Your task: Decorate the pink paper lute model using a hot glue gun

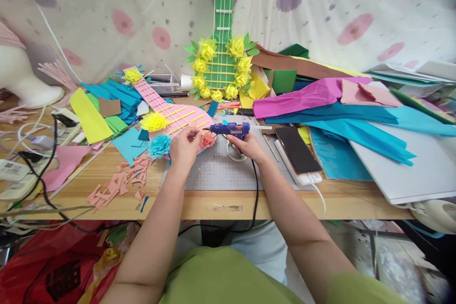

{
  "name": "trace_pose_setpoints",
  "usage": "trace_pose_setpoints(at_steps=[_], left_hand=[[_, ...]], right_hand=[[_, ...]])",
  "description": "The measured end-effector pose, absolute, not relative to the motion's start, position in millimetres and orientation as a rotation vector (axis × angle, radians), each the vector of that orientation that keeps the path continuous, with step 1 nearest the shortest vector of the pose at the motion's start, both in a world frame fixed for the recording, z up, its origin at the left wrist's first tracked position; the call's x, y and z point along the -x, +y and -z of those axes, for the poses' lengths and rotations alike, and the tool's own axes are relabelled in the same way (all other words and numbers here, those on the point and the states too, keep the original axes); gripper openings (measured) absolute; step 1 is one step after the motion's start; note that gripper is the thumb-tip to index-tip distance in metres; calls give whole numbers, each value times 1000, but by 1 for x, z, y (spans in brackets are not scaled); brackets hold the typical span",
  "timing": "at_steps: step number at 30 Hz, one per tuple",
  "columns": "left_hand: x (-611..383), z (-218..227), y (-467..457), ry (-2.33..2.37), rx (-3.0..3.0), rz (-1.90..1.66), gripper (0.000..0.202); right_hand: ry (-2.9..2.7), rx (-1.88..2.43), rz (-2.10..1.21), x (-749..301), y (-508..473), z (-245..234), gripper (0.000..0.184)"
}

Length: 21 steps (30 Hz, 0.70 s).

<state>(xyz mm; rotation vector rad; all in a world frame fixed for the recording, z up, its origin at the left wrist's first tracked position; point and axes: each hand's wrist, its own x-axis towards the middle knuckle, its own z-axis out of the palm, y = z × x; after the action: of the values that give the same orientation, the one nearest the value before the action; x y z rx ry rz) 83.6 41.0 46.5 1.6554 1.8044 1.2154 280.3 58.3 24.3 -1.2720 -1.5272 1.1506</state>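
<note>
In my right hand (245,145) is a blue hot glue gun (231,129), its nozzle pointing left and a white glue stick (261,128) sticking out behind. My left hand (185,146) is close to the nozzle, thumb and fingers pinched together; whatever they hold is too small to make out. Beneath and beyond the hands lies a pink paper guitar (183,115) with yellow strips and strings. It carries a yellow paper flower (153,122), a blue paper flower (159,146) and a coral paper flower (208,139), the last between my hands.
A green paper guitar (221,69) with yellow flowers stands against the curtain. Pink paper scraps (121,183) lie left on the table. A phone (298,149) rests on a white power strip (302,178). Crepe paper (309,95) is piled right. The glue gun's black cable (255,194) hangs over the edge.
</note>
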Motion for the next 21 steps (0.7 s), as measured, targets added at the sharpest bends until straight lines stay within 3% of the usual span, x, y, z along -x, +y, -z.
trace_pose_setpoints(at_steps=[8, 14, 21], left_hand=[[-88, -48, 40, 1556, -1544, -1277, 17], [-74, -56, 50, 1468, -1386, -1312, 23], [-48, -84, 62, 1553, -1449, -1215, 12]], right_hand=[[-1389, 1317, -970, -295, 68, -19, 45], [-1231, 1691, -547, -324, 91, 4, 56], [-1405, 1985, -433, -319, 102, 10, 52]])
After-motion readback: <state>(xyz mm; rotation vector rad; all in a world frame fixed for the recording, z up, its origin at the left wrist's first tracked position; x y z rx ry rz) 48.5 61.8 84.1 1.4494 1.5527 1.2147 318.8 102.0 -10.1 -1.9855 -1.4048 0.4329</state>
